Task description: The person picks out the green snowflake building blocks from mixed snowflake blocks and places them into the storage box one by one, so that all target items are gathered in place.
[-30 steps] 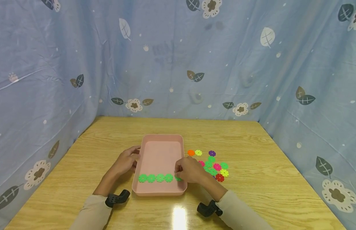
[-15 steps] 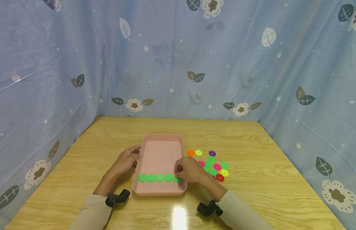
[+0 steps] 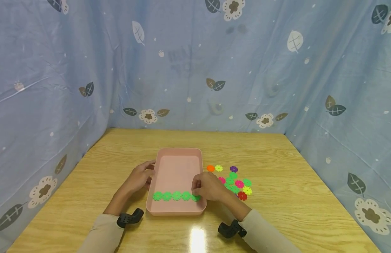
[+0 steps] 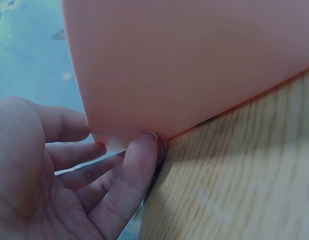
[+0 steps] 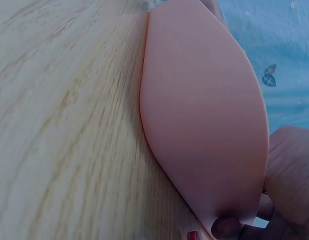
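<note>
A pink tray (image 3: pixel 178 170) lies on the table, with a row of green flower-shaped plastic discs (image 3: pixel 176 195) along its near end. My left hand (image 3: pixel 137 178) rests at its left side. In the left wrist view, that hand's thumb and fingers (image 4: pixel 137 175) touch the tray's outer wall (image 4: pixel 189 65). My right hand (image 3: pixel 209 186) reaches over the right rim with curled fingers, pinching the rightmost green flower disc (image 3: pixel 196 198), which is partly hidden. In the right wrist view, the tray wall (image 5: pixel 204 100) hides much of the right hand (image 5: pixel 294 175).
Right of the tray, loose flower discs lie on the wooden table (image 3: pixel 277 168): orange (image 3: pixel 210 168), yellow (image 3: pixel 247 190), purple (image 3: pixel 233 169), pink (image 3: pixel 239 184), red (image 3: pixel 242 195) and several green (image 3: pixel 233 175). A blue patterned curtain (image 3: pixel 189 63) surrounds the table's back and sides.
The rightmost green disc shows more fully beside the others than one second ago, under my right fingertips. My left hand and the tray stay in place.
</note>
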Demonstrator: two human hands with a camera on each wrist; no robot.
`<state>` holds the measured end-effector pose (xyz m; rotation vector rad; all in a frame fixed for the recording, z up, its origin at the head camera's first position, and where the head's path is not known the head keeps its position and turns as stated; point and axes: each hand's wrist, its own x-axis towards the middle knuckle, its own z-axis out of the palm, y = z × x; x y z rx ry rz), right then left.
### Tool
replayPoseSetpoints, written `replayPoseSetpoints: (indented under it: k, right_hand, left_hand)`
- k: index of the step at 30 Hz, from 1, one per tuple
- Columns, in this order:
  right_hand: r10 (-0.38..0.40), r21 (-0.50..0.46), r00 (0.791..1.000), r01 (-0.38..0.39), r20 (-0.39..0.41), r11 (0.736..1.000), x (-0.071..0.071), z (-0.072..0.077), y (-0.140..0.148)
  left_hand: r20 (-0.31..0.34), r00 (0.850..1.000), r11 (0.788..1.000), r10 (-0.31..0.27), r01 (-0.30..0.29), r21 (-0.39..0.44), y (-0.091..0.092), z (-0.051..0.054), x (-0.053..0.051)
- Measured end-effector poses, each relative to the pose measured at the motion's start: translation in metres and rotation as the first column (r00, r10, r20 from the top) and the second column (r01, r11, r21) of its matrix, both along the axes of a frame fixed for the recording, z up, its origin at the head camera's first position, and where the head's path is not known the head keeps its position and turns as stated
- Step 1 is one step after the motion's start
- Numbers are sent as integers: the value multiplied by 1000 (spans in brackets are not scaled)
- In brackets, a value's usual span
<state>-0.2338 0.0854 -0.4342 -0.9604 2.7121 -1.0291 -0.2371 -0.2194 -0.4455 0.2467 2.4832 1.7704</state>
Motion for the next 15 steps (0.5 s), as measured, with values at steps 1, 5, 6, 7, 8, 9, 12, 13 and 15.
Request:
replayPoseSetpoints:
  k: [1,5,6,7,8,9,12,13,15]
  right_hand:
    - [1,-7,1000,-1,3,1000,0,0,1]
    - [27,-46,1000,-26,12,999,-1,1,5]
    - [39,-60,999,-38,15,997,0,1,7]
    - [50,-73,999,-48,18,996,0,2,9]
    - [63,-89,998,-61,19,994,0,2,11]
    - [73,-102,997,-71,16,992,0,2,14]
    - [85,-132,996,-84,-3,988,0,1,20]
    - [84,-141,996,-84,-10,986,0,0,22]
    - [75,-161,997,-78,-22,984,0,-2,28]
  left_hand:
    - [-1,1000,1000,-1,1,0,0,0,0]
    - [5,1000,1000,-1,1,-7,1,0,0]
    - [8,1000,1000,-1,1,-9,1,1,0]
    - [10,1000,1000,0,0,-11,1,1,1]
    - [13,1000,1000,1,-1,-11,1,1,1]
    - [14,1000,1000,2,-2,-11,1,2,1]
    - [15,1000,1000,2,-2,-11,1,2,1]
    - [14,1000,1000,4,-4,-9,1,2,1]
    - [17,1000,1000,2,-2,-4,1,2,1]
